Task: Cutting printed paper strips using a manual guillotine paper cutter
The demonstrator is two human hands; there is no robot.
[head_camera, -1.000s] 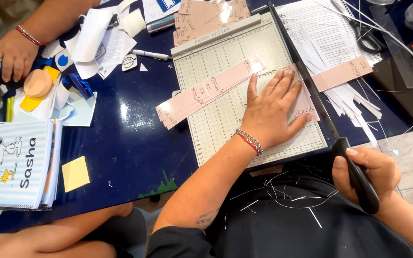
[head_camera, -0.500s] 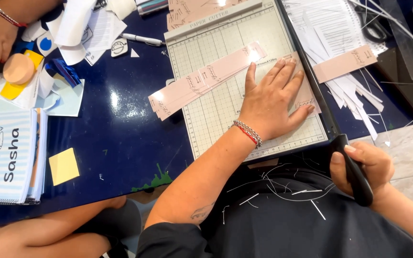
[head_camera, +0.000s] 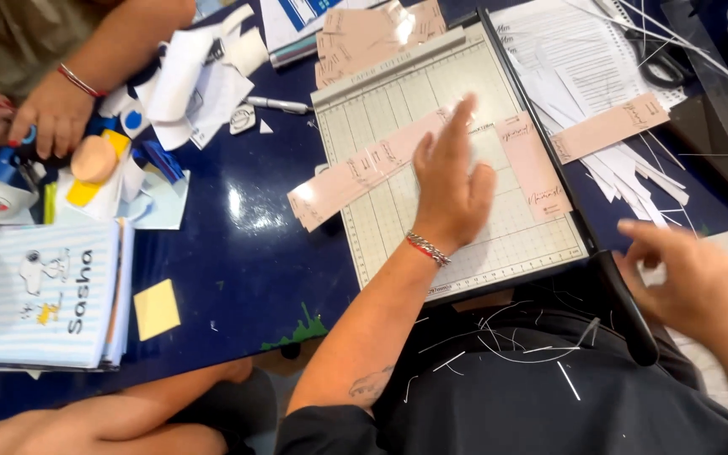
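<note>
Pink card strip (head_camera: 355, 173) lies flat on the gridded paper cutter (head_camera: 398, 109), long axis diagonal: low end past the cutter's left edge over the blue bench (head_camera: 238, 244), high end under your left hand (head_camera: 451, 187). Left fingers (head_camera: 463, 126) spread, released, resting on it. Your right hand (head_camera: 686, 278) hovers open just beside the black blade handle (head_camera: 629, 312), grasping nothing.

One paper cutter (head_camera: 431, 109) is sitting on the dark blue table (head_camera: 238, 253). Three separate pink strips are showing: one long strip (head_camera: 355, 173) running under the hand, one short piece (head_camera: 535, 167) on the board, and one strip (head_camera: 608, 126) beyond the blade. One striped notebook (head_camera: 44, 295) and one yellow sticky note (head_camera: 156, 308) are lying at the left.
</note>
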